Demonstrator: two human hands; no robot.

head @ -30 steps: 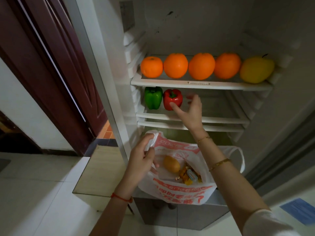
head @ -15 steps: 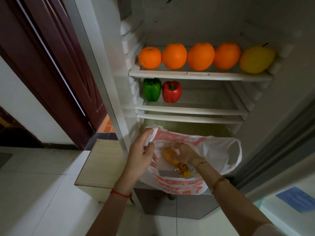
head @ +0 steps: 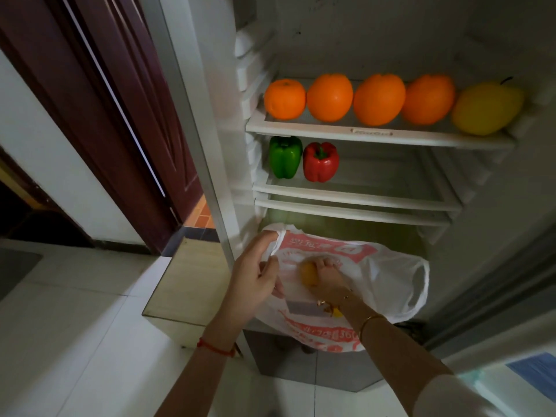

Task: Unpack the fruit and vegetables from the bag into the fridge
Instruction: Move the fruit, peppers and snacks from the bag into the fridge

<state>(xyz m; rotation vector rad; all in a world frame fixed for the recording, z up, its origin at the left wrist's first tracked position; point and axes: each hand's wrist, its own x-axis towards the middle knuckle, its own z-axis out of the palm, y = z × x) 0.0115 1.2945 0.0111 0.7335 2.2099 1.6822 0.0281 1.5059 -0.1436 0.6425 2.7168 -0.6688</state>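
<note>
Fruit [head: 309, 273] — half-hidden by right hand [head: 328, 276].

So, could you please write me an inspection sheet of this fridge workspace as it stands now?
Surface: upper shelf holds four oranges and a yellow fruit; middle shelf holds a green pepper beside a red pepper, its right part bare.
Job's things: plastic bag sits open at the fridge's bottom; an orange-yellow fruit lies inside it.
Clutter: small items in the bag, too unclear to name.
Grippers: left hand pinches the bag's rim; right hand is inside the bag, fingers round the orange-yellow fruit.
Cables: nothing seen.
Surroundings: dark red door to the left, tiled floor below.
</note>
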